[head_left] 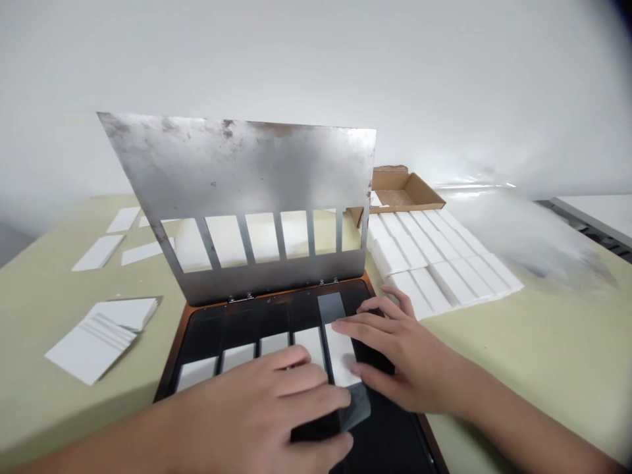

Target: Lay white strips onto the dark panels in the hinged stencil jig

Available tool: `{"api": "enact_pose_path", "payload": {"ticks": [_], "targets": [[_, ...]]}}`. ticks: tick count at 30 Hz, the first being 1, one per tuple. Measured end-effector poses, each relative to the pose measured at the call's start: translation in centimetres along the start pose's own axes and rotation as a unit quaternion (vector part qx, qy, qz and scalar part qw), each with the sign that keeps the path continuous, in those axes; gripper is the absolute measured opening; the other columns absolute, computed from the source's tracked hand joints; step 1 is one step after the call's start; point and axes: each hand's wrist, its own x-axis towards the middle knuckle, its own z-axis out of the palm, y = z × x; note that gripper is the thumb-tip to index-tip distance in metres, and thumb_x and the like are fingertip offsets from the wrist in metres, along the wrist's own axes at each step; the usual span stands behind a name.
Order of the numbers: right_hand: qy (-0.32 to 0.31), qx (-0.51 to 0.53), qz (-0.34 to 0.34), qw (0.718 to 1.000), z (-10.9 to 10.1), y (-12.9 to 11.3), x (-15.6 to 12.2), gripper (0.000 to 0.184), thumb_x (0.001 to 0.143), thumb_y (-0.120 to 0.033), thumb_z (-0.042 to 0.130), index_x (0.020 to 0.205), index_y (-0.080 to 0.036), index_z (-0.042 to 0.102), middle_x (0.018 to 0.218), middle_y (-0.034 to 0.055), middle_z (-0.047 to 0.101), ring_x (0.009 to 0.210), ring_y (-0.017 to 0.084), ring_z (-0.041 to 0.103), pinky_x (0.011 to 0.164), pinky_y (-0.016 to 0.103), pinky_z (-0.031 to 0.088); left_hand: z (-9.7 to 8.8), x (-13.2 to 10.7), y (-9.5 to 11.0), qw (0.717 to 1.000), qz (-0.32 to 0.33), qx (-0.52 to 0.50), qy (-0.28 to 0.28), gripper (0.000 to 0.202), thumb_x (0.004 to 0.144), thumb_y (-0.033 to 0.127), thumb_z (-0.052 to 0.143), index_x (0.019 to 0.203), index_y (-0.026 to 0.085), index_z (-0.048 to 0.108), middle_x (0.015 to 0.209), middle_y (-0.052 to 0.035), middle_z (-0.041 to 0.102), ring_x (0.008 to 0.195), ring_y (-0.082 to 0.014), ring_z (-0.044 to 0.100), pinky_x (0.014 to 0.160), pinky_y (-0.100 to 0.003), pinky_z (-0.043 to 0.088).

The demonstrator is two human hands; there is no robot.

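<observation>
White card (340, 355) under the right grip (407, 355), along a clear film (356, 407).
That grip's fingers spread, tips touching the card, apparently to keep it straight; the left grip (284, 408) curls at the film's near end, though whether it pinches I cannot tell. Beyond both, the metal plate (271, 164) stands raised, likely leaving the tray (390, 438) reachable.

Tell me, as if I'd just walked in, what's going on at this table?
A person is working with both bare hands over a black board. The right hand has its fingertips on the rightmost white card in a row, which lies over a greyish see-through strip. The left hand is at the strip's near end. Behind, a hinged metal plate with cut-out windows stands raised. White stacks sit to the right, loose white pieces to the left.
</observation>
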Motion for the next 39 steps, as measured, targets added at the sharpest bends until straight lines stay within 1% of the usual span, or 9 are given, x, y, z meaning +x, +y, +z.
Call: {"api": "enact_pose_path", "payload": {"ticks": [4, 8, 11, 14, 17, 22, 29, 34, 39], "targets": [[-0.016, -0.019, -0.032, 0.999, -0.18, 0.17, -0.38, 0.065, 0.100, -0.044, 0.066, 0.159, -0.027, 0.044, 0.147, 0.0035, 0.066, 0.132, 0.031, 0.049, 0.127, 0.057, 0.008, -0.14, 0.08, 0.52, 0.998, 0.056, 0.040, -0.015, 0.021, 0.104, 0.027, 0.065, 0.117, 0.020, 0.079, 0.126, -0.0016, 0.076, 0.089, -0.0177, 0.066, 0.087, -0.039, 0.057], [-0.015, -0.030, -0.046, 0.998, -0.02, 0.29, -0.48, 0.063, 0.102, -0.043, 0.063, 0.159, -0.027, 0.043, 0.149, 0.0025, 0.064, 0.133, 0.030, 0.048, 0.127, 0.057, 0.007, -0.27, 0.05, 0.50, 0.995, 0.073, 0.056, -0.033, 0.026, 0.104, 0.029, 0.065, 0.123, 0.019, 0.078, 0.133, -0.0007, 0.075, 0.095, -0.0173, 0.066, 0.088, -0.037, 0.059], [-0.015, -0.024, -0.046, 0.999, 0.11, 0.37, -0.35, 0.063, 0.100, -0.042, 0.065, 0.158, -0.028, 0.045, 0.147, 0.0035, 0.063, 0.133, 0.030, 0.048, 0.126, 0.058, 0.014, -0.14, -0.02, 0.40, 0.996, 0.067, 0.057, -0.028, 0.025, 0.104, 0.030, 0.065, 0.123, 0.019, 0.078, 0.131, 0.0002, 0.076, 0.093, -0.0170, 0.067, 0.088, -0.038, 0.059], [-0.007, -0.015, -0.046, 0.999, 0.22, 0.47, -0.25, 0.064, 0.096, -0.040, 0.070, 0.155, -0.027, 0.048, 0.150, 0.0083, 0.058, 0.135, 0.031, 0.046, 0.123, 0.058, 0.023, 0.06, -0.14, 0.42, 0.996, 0.063, 0.053, -0.019, 0.025, 0.102, 0.031, 0.069, 0.121, 0.018, 0.078, 0.129, -0.0007, 0.077, 0.091, -0.0173, 0.068, 0.086, -0.038, 0.058], [-0.008, -0.004, -0.041, 0.999, 0.30, 0.56, -0.23, 0.069, 0.094, -0.038, 0.072, 0.157, -0.026, 0.046, 0.150, 0.0111, 0.056, 0.137, 0.032, 0.045, 0.121, 0.057, 0.028, 0.24, -0.23, 0.42, 0.997, 0.070, 0.038, -0.003, 0.025, 0.100, 0.031, 0.071, 0.119, 0.016, 0.078, 0.128, -0.0024, 0.077, 0.089, -0.0183, 0.068, 0.083, -0.040, 0.058], [-0.015, 0.014, -0.036, 0.999, 0.24, 0.59, -0.19, 0.072, 0.095, -0.037, 0.070, 0.160, -0.026, 0.040, 0.145, 0.0101, 0.060, 0.134, 0.030, 0.050, 0.122, 0.057, 0.028, 0.41, -0.23, 0.31, 0.997, 0.066, 0.031, 0.001, 0.024, 0.104, 0.027, 0.063, 0.118, 0.016, 0.079, 0.127, -0.0033, 0.077, 0.087, -0.0193, 0.067, 0.081, -0.041, 0.058], [-0.017, 0.017, -0.034, 0.999, 0.19, 0.39, 0.00, 0.071, 0.095, -0.035, 0.070, 0.159, -0.026, 0.041, 0.144, 0.0103, 0.061, 0.134, 0.030, 0.050, 0.122, 0.058, 0.026, 0.38, -0.19, 0.17, 0.997, 0.065, 0.029, -0.004, 0.027, 0.103, 0.037, 0.066, 0.118, 0.017, 0.078, 0.129, -0.0069, 0.076, 0.085, -0.0193, 0.069, 0.079, -0.041, 0.059], [-0.018, 0.019, -0.033, 0.999, 0.32, 0.41, -0.12, 0.070, 0.095, -0.035, 0.070, 0.158, -0.026, 0.042, 0.145, 0.0097, 0.060, 0.134, 0.029, 0.050, 0.124, 0.058, 0.021, 0.32, -0.15, 0.12, 0.998, 0.065, 0.022, -0.013, 0.025, 0.105, 0.032, 0.063, 0.118, 0.016, 0.077, 0.130, -0.0071, 0.076, 0.085, -0.0199, 0.069, 0.078, -0.041, 0.058], [-0.020, 0.016, -0.033, 0.999, 0.34, 0.54, -0.27, 0.070, 0.095, -0.036, 0.070, 0.158, -0.026, 0.042, 0.146, 0.0099, 0.060, 0.135, 0.029, 0.050, 0.124, 0.059, 0.023, 0.33, -0.14, 0.18, 0.998, 0.063, 0.014, -0.014, 0.025, 0.105, 0.029, 0.061, 0.119, 0.014, 0.077, 0.127, -0.0046, 0.077, 0.085, -0.0206, 0.069, 0.077, -0.043, 0.057]]}}
